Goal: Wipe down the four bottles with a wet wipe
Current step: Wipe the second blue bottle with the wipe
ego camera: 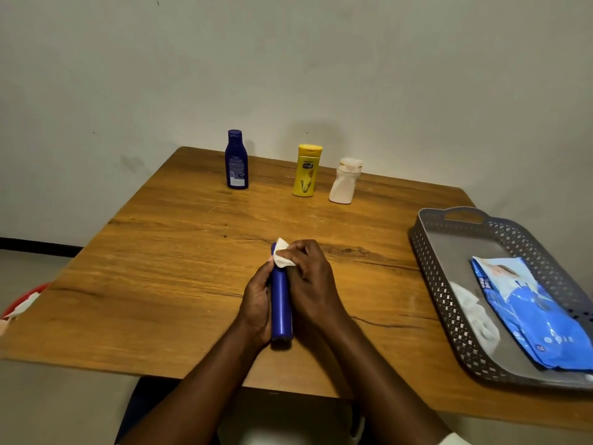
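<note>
A slim blue bottle (281, 303) lies lengthwise over the near middle of the wooden table (167, 252). My left hand (256, 303) grips its left side. My right hand (309, 284) pinches a white wet wipe (282, 256) against the bottle's far end. Three more bottles stand at the back of the table: a dark blue one (236, 160), a yellow one (306, 171) and a tilted white one (345, 181).
A grey perforated tray (449, 303) sits at the right edge, holding a blue wipes packet (529, 316) and a crumpled white wipe (478, 313). A red bin with white scraps (22, 303) shows below the table's left edge. A wall stands behind.
</note>
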Demonstrator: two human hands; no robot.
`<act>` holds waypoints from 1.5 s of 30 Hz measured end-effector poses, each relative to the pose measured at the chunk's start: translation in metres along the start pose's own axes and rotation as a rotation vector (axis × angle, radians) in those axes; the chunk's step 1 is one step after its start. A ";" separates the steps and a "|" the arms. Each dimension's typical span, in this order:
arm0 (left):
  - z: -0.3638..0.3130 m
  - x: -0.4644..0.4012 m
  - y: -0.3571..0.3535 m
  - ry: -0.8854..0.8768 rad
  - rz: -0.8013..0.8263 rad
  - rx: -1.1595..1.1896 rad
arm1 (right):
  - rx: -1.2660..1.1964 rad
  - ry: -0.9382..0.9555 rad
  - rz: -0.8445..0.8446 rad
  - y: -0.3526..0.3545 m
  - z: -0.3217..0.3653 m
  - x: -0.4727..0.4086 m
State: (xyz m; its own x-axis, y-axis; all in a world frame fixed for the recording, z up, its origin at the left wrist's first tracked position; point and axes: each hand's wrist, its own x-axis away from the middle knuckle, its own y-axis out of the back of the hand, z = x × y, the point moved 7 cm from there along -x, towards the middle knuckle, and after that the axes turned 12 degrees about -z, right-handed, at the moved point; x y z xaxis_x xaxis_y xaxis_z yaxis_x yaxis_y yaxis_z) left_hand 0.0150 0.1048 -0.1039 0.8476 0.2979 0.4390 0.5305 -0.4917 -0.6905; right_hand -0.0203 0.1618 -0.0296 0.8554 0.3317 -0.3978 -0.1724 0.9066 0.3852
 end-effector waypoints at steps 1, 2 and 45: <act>0.000 0.000 0.000 0.002 0.008 0.010 | 0.010 0.018 -0.022 0.000 0.000 0.006; 0.000 -0.001 0.002 -0.001 0.006 0.021 | 0.021 0.041 -0.044 0.002 0.002 0.013; 0.007 -0.011 0.009 0.118 -0.028 0.026 | 0.300 0.230 0.029 0.008 0.017 0.062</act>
State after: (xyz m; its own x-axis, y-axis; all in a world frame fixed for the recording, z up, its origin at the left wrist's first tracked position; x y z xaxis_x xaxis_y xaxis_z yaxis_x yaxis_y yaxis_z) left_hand 0.0100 0.1025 -0.1187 0.8261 0.2121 0.5221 0.5555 -0.4628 -0.6908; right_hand 0.0402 0.1850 -0.0370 0.7140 0.4374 -0.5467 -0.0155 0.7906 0.6122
